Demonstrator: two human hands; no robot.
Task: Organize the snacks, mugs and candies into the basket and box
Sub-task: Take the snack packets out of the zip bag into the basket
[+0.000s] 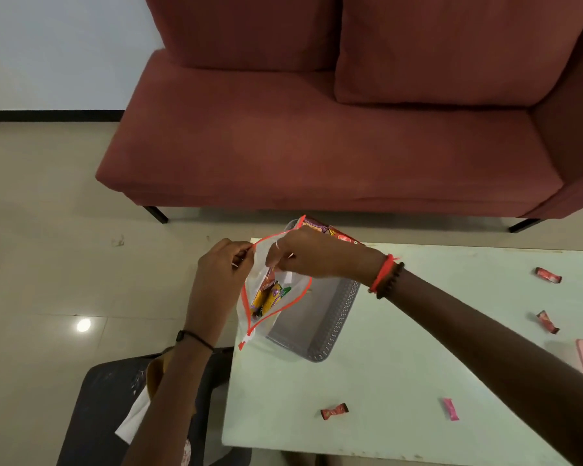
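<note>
A pale green worktop (401, 348) carries a grey basket (320, 317). Above its near-left corner hangs a clear zip pouch (270, 297) of candies, mouth spread. The left hand (221, 264) and right hand (303, 253) each pinch the pouch's red rim in a tight grip. Four candies (334, 411) lie loose on the worktop.

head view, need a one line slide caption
Both hands, left and right, hold open a clear red-edged zip pouch of snacks over a grey basket; wrapped candies lie loose on the table.
</note>
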